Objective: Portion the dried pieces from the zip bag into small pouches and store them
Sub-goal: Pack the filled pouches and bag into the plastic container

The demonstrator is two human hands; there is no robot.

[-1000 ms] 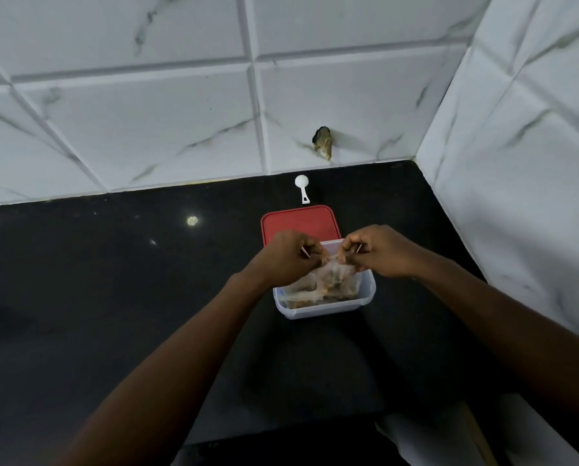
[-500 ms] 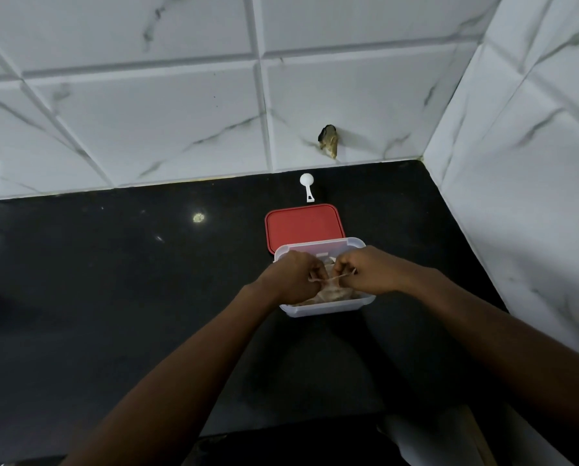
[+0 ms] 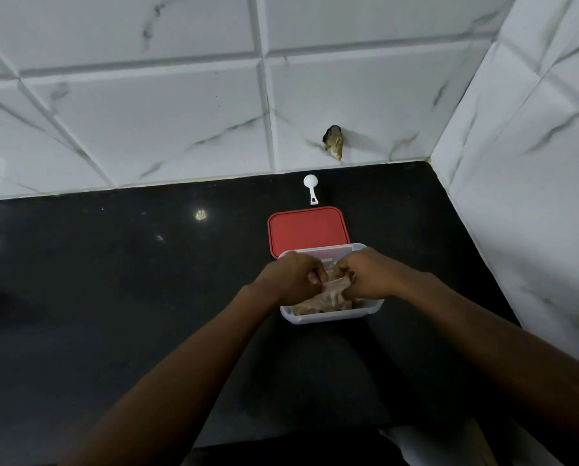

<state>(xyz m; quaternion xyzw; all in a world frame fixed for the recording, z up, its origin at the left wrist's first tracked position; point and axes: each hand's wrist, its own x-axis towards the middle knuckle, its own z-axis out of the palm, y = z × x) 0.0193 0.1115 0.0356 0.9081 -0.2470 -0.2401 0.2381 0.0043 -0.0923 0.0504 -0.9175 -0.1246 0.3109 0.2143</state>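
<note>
A clear plastic container (image 3: 332,317) stands on the black counter (image 3: 113,297) with clear pouches of brownish dried pieces inside. Over it, my left hand (image 3: 290,279) and my right hand (image 3: 365,275) each pinch the top of one small clear pouch (image 3: 332,290), which holds dried pieces and hangs into the container. The hands nearly touch each other. The container's red lid (image 3: 306,230) lies flat just behind it. I see no zip bag.
A small white scoop (image 3: 311,188) lies behind the lid near the tiled back wall. A chipped hole (image 3: 333,146) marks that wall. A second tiled wall (image 3: 533,196) closes the counter on the right. Pale cloth (image 3: 432,445) shows at the bottom edge.
Both hands have come closer together and dropped lower into the container with the pouch. The view has shifted slightly.
</note>
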